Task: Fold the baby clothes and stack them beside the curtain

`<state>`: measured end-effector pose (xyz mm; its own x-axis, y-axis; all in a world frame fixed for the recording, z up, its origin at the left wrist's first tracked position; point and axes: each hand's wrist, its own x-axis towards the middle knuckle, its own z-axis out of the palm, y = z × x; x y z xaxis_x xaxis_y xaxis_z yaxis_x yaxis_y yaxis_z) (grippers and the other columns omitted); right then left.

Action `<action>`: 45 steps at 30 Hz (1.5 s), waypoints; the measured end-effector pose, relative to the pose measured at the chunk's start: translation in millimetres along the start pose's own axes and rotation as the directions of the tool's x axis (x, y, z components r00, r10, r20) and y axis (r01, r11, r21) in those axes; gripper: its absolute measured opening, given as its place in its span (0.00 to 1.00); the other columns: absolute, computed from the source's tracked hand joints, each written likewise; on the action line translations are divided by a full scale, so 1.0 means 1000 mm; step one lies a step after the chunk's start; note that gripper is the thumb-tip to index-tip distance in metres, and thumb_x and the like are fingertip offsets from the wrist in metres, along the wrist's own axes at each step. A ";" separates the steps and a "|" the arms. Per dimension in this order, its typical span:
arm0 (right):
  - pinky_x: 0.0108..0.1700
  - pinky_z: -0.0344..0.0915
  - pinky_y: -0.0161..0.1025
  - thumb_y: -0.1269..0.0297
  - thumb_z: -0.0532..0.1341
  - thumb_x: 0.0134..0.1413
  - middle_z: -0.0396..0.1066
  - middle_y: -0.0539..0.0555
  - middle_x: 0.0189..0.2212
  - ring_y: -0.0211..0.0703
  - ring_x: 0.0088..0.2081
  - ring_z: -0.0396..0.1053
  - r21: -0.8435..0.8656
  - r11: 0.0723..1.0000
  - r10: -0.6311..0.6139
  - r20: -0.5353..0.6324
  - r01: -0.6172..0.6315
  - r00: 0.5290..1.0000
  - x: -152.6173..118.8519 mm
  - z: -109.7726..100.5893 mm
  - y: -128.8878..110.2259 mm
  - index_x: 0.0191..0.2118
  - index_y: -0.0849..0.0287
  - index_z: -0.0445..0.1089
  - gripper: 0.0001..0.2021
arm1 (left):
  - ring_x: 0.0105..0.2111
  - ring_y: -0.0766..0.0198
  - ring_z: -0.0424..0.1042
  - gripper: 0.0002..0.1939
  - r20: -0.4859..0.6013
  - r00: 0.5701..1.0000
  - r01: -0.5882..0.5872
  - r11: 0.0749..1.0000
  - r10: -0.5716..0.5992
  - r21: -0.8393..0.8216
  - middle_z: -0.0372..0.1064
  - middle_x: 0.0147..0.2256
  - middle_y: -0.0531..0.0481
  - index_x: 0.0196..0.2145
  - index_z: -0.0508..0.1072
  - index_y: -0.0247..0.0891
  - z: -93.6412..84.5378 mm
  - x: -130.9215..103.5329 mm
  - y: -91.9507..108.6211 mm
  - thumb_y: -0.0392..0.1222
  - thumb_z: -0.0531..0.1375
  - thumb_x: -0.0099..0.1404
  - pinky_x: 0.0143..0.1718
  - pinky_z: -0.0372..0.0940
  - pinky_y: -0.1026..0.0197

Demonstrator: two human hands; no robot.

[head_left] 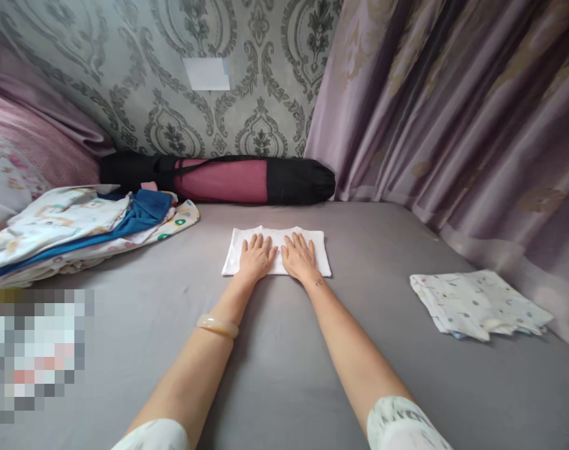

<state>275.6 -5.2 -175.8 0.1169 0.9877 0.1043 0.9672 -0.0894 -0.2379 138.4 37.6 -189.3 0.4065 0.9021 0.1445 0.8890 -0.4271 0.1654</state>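
A white folded cloth [276,237] lies flat on the grey sheet near the middle of the view. My left hand [257,256] rests palm down on its left half, fingers spread and pointing away from me. On the right half of the same cloth lies my right hand [299,255], also palm down with its fingers apart. A small gap separates the two thumbs, and white fabric shows between them. Neither hand grips anything.
Grey sheet [359,325] covers the surface. A patterned folded cloth [481,303] lies at the right. Several clothes [78,225] are piled at the left. A black and pink rolled bag [221,180] lies along the wall, and curtains [429,112] hang at the right.
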 end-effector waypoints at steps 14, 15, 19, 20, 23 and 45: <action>0.67 0.34 0.50 0.62 0.41 0.67 0.49 0.55 0.68 0.47 0.68 0.42 0.008 0.992 -0.125 0.003 0.125 0.992 0.004 0.003 -0.018 0.66 0.61 0.54 0.26 | 0.65 0.54 0.53 0.24 -0.006 1.000 -0.029 0.994 0.028 -0.108 0.56 0.64 0.41 0.61 0.62 0.35 -0.006 0.001 0.006 0.37 0.45 0.69 0.65 0.46 0.45; 0.67 0.34 0.50 0.62 0.41 0.67 0.50 0.55 0.67 0.47 0.68 0.43 0.002 0.993 -0.121 -0.001 0.121 0.993 0.004 0.005 -0.018 0.66 0.60 0.54 0.26 | 0.65 0.54 0.53 0.24 -0.006 1.000 -0.031 0.993 0.030 -0.114 0.56 0.64 0.41 0.61 0.62 0.35 -0.005 0.001 0.005 0.37 0.45 0.69 0.65 0.46 0.45; 0.67 0.34 0.49 0.62 0.41 0.67 0.50 0.55 0.68 0.46 0.68 0.43 -0.018 0.993 -0.116 -0.011 0.116 0.993 0.002 0.009 -0.017 0.67 0.59 0.54 0.26 | 0.64 0.55 0.53 0.24 -0.019 0.999 -0.031 0.988 0.029 -0.153 0.57 0.63 0.41 0.60 0.63 0.37 -0.003 0.003 0.003 0.35 0.46 0.68 0.64 0.46 0.44; 0.67 0.33 0.49 0.61 0.41 0.67 0.50 0.55 0.68 0.46 0.68 0.43 -0.020 0.993 -0.116 -0.013 0.116 0.993 0.002 0.009 -0.017 0.67 0.59 0.54 0.26 | 0.64 0.55 0.54 0.24 -0.024 0.999 -0.031 0.985 0.027 -0.171 0.58 0.63 0.42 0.59 0.64 0.37 -0.003 0.004 0.001 0.34 0.46 0.67 0.64 0.46 0.45; 0.67 0.33 0.50 0.61 0.41 0.67 0.49 0.55 0.68 0.46 0.68 0.42 -0.010 0.995 -0.098 0.019 0.098 0.995 0.003 0.004 -0.018 0.67 0.59 0.53 0.26 | 0.62 0.58 0.59 0.24 -0.061 0.998 -0.008 0.966 -0.008 -0.257 0.62 0.60 0.42 0.59 0.64 0.36 -0.007 0.010 -0.008 0.32 0.45 0.67 0.63 0.51 0.49; 0.67 0.32 0.52 0.54 0.40 0.68 0.46 0.60 0.68 0.49 0.69 0.40 0.017 0.999 -0.049 0.052 0.048 0.997 0.027 0.017 -0.053 0.67 0.64 0.51 0.29 | 0.53 0.59 0.70 0.26 -0.138 0.928 0.175 0.730 -0.347 -0.661 0.73 0.50 0.40 0.55 0.69 0.30 -0.019 0.019 -0.061 0.32 0.44 0.62 0.56 0.62 0.57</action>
<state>223.2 28.6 -176.8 0.0579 0.9962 0.0653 0.9676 -0.0399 -0.2494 87.5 79.5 -178.2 0.0394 0.9766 0.2113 0.5807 -0.1945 0.7906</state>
